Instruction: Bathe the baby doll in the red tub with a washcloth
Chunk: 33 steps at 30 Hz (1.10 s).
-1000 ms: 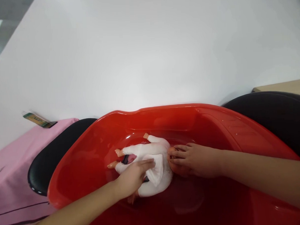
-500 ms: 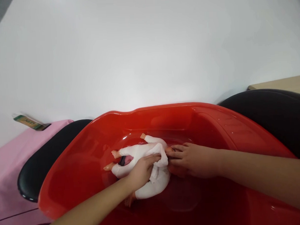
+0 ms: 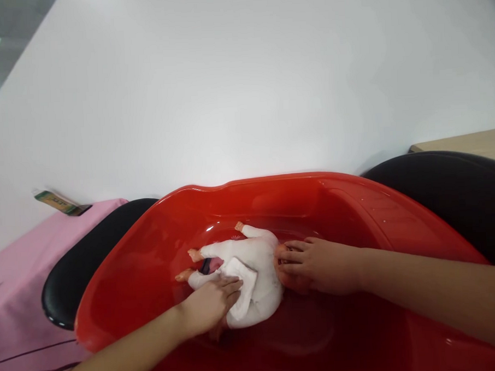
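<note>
A small doll in a white suit [image 3: 257, 259] lies on the bottom of a red plastic tub [image 3: 355, 202], its bare feet pointing left. My left hand [image 3: 209, 307] presses a folded white cloth [image 3: 241, 270] onto the doll's middle. My right hand [image 3: 320, 264] cups the doll's head, which is mostly hidden under the fingers. A dark and pink patch shows between the doll's legs.
The tub rests on black padded seats, one at the left [image 3: 90, 258] and one at the right [image 3: 449, 198]. A pink cloth [image 3: 22, 283] covers a surface at the far left, with a green-labelled packet [image 3: 62, 203] at its back. A white wall rises behind.
My left hand has slid the cloth back leftward along the doll's body, after moving it toward the head. My right hand has stayed on the head.
</note>
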Each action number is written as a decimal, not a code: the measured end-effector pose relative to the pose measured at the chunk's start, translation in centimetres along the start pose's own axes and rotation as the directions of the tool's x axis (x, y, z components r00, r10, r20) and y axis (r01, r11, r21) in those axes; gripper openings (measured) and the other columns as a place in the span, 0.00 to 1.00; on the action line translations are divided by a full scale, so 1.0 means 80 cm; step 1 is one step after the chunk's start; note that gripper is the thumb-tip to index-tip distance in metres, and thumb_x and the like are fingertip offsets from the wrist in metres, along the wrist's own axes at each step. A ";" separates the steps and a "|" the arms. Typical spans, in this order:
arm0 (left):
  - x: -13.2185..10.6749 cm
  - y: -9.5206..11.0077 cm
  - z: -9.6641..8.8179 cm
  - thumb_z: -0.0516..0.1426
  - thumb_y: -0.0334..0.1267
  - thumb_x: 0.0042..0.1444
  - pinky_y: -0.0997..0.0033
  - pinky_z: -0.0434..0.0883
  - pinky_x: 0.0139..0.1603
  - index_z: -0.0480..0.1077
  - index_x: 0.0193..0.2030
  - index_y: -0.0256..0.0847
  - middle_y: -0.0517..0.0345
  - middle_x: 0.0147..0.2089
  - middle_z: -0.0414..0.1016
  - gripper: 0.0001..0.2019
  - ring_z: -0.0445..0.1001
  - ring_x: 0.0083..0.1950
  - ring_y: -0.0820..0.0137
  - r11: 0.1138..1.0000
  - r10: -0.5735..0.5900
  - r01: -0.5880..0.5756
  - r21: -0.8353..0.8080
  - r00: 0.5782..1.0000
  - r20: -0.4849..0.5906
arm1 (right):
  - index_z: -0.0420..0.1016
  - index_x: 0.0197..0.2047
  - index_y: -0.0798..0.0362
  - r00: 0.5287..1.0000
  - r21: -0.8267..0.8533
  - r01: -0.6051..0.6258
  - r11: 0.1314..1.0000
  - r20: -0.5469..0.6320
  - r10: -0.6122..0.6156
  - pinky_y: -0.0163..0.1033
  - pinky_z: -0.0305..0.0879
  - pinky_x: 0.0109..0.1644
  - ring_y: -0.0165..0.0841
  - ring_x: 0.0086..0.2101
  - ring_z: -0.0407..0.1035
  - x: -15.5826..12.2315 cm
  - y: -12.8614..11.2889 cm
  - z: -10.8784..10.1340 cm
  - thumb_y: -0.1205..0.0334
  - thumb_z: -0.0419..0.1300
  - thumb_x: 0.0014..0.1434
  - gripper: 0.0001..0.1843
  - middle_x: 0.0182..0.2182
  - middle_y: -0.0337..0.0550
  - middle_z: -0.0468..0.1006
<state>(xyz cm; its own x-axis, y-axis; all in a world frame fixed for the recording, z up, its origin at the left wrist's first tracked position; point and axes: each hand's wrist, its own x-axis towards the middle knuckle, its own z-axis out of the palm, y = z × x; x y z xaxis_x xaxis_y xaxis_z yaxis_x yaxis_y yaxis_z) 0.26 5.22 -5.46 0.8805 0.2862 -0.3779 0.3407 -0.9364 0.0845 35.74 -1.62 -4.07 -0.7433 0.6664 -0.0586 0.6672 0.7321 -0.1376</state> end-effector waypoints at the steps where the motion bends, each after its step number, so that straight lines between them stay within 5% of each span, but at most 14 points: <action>1: -0.007 -0.006 0.003 0.57 0.31 0.63 0.42 0.66 0.72 0.73 0.65 0.35 0.39 0.71 0.68 0.23 0.67 0.72 0.47 1.000 -0.005 0.005 -0.007 1.000 -0.001 | 0.68 0.69 0.49 1.000 -0.004 -0.001 1.000 0.004 0.001 0.60 0.70 0.57 0.57 0.66 0.62 0.000 0.000 0.000 0.59 0.60 0.63 0.31 0.73 0.51 0.60; 5: -0.025 -0.021 -0.001 0.56 0.26 0.60 0.45 0.69 0.70 0.74 0.63 0.35 0.39 0.69 0.71 0.24 0.69 0.70 0.47 0.999 -0.042 0.041 -0.019 0.999 -0.032 | 0.68 0.69 0.48 1.000 0.021 -0.010 1.000 -0.024 0.010 0.63 0.70 0.55 0.59 0.65 0.63 0.000 0.001 0.001 0.59 0.60 0.62 0.32 0.72 0.52 0.62; 9: -0.016 -0.029 -0.036 0.53 0.22 0.59 0.45 0.71 0.68 0.72 0.64 0.33 0.37 0.70 0.69 0.26 0.69 0.70 0.48 0.992 -0.112 0.121 0.039 0.979 -0.169 | 0.68 0.70 0.47 1.000 0.030 -0.015 0.999 -0.020 0.016 0.64 0.70 0.57 0.60 0.66 0.62 0.000 0.001 0.003 0.58 0.61 0.63 0.32 0.73 0.52 0.62; 14: 0.034 -0.033 -0.093 0.51 0.25 0.64 0.48 0.73 0.67 0.71 0.66 0.40 0.44 0.71 0.68 0.25 0.71 0.70 0.54 0.956 -0.261 0.293 -0.006 0.841 -0.474 | 0.70 0.68 0.45 0.995 0.040 -0.023 0.999 -0.093 0.027 0.57 0.70 0.58 0.54 0.66 0.63 0.000 0.000 0.006 0.57 0.61 0.64 0.29 0.71 0.49 0.65; 17: 0.074 -0.023 -0.106 0.47 0.20 0.61 0.53 0.73 0.68 0.71 0.66 0.40 0.48 0.72 0.68 0.29 0.71 0.69 0.58 0.939 -0.324 0.335 -0.080 0.780 -0.536 | 0.72 0.67 0.45 0.994 0.042 -0.026 0.999 -0.104 0.030 0.56 0.70 0.58 0.54 0.66 0.64 -0.001 -0.001 0.005 0.56 0.61 0.65 0.27 0.70 0.48 0.66; 24: 0.124 0.003 -0.047 0.49 0.24 0.64 0.57 0.66 0.73 0.69 0.68 0.32 0.41 0.73 0.65 0.26 0.65 0.74 0.55 0.984 -0.112 0.151 0.099 0.941 -0.320 | 0.66 0.71 0.47 0.997 0.022 -0.015 1.000 -0.069 0.017 0.60 0.66 0.62 0.55 0.67 0.62 0.000 0.003 0.010 0.58 0.62 0.63 0.33 0.72 0.52 0.63; 28: 0.099 -0.015 -0.019 0.50 0.27 0.68 0.60 0.63 0.74 0.63 0.72 0.32 0.41 0.76 0.59 0.26 0.61 0.76 0.56 0.942 0.024 0.054 0.331 0.974 -0.227 | 0.66 0.71 0.48 1.000 0.014 -0.012 1.000 -0.016 0.012 0.61 0.67 0.61 0.57 0.67 0.61 0.001 0.004 0.010 0.60 0.61 0.63 0.34 0.73 0.51 0.61; 33: 0.052 -0.059 0.001 0.48 0.26 0.68 0.54 0.63 0.73 0.62 0.72 0.30 0.36 0.76 0.59 0.26 0.60 0.76 0.53 0.905 0.044 0.031 0.424 0.985 -0.165 | 0.67 0.70 0.46 0.999 0.045 -0.026 0.999 -0.025 0.027 0.61 0.68 0.59 0.58 0.67 0.61 0.000 0.004 0.008 0.58 0.60 0.63 0.32 0.73 0.49 0.61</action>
<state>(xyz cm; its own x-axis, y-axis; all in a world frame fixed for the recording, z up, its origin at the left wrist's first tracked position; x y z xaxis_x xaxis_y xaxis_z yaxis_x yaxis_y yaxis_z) 2.26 10.84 -7.47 0.9370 0.2742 -0.2163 0.1954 -0.9249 -0.3261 35.93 -1.48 -4.72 -0.7236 0.6892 -0.0377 0.6833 0.7076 -0.1799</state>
